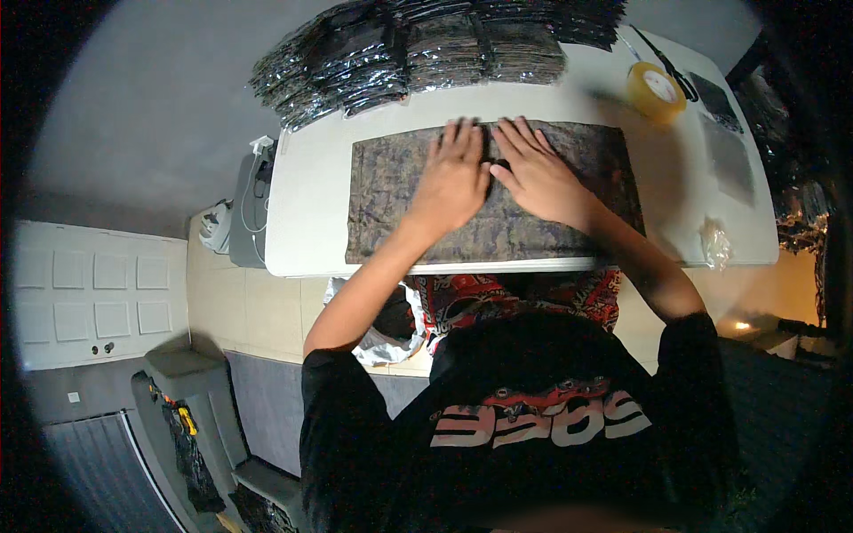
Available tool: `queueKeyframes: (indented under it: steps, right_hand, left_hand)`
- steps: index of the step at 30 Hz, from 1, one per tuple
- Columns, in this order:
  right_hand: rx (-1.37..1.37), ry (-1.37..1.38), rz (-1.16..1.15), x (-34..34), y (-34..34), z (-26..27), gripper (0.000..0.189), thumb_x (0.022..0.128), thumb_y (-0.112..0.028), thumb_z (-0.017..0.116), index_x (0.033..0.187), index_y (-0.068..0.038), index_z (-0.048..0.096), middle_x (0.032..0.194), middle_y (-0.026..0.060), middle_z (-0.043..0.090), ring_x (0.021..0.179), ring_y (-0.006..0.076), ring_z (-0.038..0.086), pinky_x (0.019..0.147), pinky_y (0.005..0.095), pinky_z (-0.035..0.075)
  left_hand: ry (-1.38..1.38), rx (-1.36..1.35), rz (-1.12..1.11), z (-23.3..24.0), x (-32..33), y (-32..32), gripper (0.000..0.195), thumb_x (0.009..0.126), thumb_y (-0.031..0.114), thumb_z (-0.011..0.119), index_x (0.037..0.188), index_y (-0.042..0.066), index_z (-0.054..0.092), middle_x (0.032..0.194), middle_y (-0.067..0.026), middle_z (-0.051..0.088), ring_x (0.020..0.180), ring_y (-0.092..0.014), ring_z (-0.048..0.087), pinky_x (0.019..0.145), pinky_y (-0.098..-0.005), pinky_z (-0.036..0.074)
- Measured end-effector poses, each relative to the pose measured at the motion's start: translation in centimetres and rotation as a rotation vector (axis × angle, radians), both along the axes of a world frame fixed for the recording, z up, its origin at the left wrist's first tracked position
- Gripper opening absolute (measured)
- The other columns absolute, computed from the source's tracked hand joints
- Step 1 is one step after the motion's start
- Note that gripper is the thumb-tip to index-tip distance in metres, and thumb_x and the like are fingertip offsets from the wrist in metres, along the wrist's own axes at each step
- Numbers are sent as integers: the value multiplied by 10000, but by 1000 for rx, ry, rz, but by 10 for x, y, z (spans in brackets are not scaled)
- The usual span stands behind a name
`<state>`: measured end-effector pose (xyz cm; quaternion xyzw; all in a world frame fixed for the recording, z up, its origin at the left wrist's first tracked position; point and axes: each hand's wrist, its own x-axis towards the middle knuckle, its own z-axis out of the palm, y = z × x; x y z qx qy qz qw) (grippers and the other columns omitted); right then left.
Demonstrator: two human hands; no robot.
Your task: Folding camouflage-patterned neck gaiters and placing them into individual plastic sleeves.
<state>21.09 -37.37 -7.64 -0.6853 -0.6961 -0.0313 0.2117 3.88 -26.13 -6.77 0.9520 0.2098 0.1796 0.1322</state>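
Note:
A dark, mottled camouflage-patterned cloth (533,236) lies spread as a wide rectangle on the white table (306,213). My left hand (456,176) rests palm down on its middle, fingers stretched towards the far edge. Close beside it, my right hand (536,170) presses flat on the same cloth, with its fingers spread. The thumbs almost meet at the centre. Neither hand grips anything. The cloth under both palms is hidden.
Stacks of plastic-wrapped dark packets (446,53) line the table's far side. At the right lie a tape roll (656,92), black-handled scissors (680,80), clear plastic sleeves (730,160) and a crumpled clear plastic piece (716,245). A white bag (390,350) stands below the near edge.

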Motion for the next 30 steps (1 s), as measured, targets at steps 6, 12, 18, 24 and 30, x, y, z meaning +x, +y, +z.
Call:
queueKeyframes:
  steps: [6, 12, 18, 24, 30]
  right_hand:
    - [-66, -95, -88, 21, -15, -5, 728, 1044, -492, 495, 1502, 68, 422, 1630, 220, 344, 1513, 451, 278, 1234, 561, 223]
    - [15, -184, -249, 79, -76, -1, 821, 966, -549, 635, 1463, 79, 459, 1576, 263, 405, 1450, 471, 378, 1188, 582, 310]
    - [2, -248, -262, 56, -43, -7, 617, 993, -349, 602, 1403, 102, 507, 1542, 300, 426, 1444, 479, 384, 1198, 564, 303]
    - [-45, -46, -150, -15, 7, -24, 623, 989, -238, 519, 1510, 84, 405, 1607, 260, 360, 1507, 444, 300, 1231, 543, 250]
    - [-48, -74, -291, 35, -71, -8, 777, 1026, -511, 527, 1507, 86, 402, 1626, 239, 346, 1510, 430, 307, 1216, 543, 276]
  left_hand:
    - [206, 89, 218, -7, -18, -1, 725, 1033, 542, 433, 1612, 115, 341, 1681, -197, 262, 1565, -419, 188, 1254, -601, 126]
    - [254, 65, 437, -1, -89, 29, 953, 922, 783, 450, 1618, 140, 350, 1692, -235, 208, 1569, -455, 138, 1240, -622, 83]
    - [102, 103, 241, 19, -43, 14, 741, 986, 449, 528, 1494, -81, 427, 1608, -327, 318, 1499, -561, 227, 1223, -630, 180]
    - [11, 79, 33, -20, 29, -8, 582, 1034, 261, 453, 1495, -94, 418, 1603, -285, 364, 1504, -467, 311, 1231, -579, 242]
    - [182, 121, 346, -9, -65, 6, 700, 1050, 504, 451, 1592, 70, 369, 1669, -217, 282, 1551, -402, 244, 1246, -555, 201]
